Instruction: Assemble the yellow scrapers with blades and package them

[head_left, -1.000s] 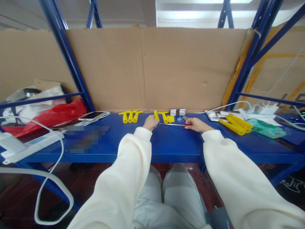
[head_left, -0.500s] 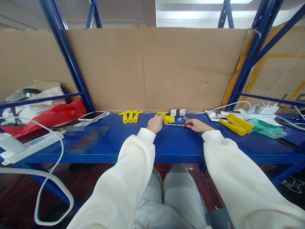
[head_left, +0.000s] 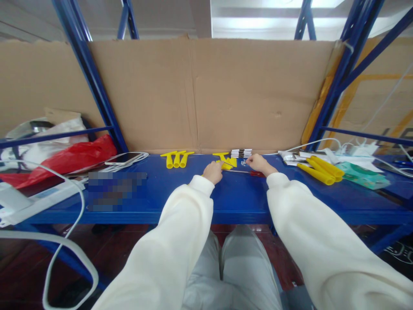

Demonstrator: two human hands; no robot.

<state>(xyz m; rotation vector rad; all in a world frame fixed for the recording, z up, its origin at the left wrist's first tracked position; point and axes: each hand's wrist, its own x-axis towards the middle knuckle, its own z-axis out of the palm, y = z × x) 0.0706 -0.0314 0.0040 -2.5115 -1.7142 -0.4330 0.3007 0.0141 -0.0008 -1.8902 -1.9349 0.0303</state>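
The left hand [head_left: 213,172] rests low over the blue tabletop [head_left: 240,196], fingers curled toward the cluster of yellow pieces [head_left: 226,158] at the far middle; a thin edge shows by its fingertips, but I cannot tell what its grip pinches, if anything. The right hand [head_left: 258,164] has its fingertips drawn together just right of some small pale pieces [head_left: 243,163]; whether the grip has one between them is too small to tell. A screwdriver [head_left: 257,174] with a red handle lies on the near side of that hand, its shaft pointing left between the two hands, and a white stack [head_left: 241,153] stands just beyond the small pieces. The likeliest mishap is a small piece slipping or scattering, since fingertips brushing the loose group could send some under the stack or in among the yellow pieces. The right wrist, so near the red handle, might nudge the screwdriver and set it rolling toward the near edge. A careless sweep of the left hand could also disturb the cluster.
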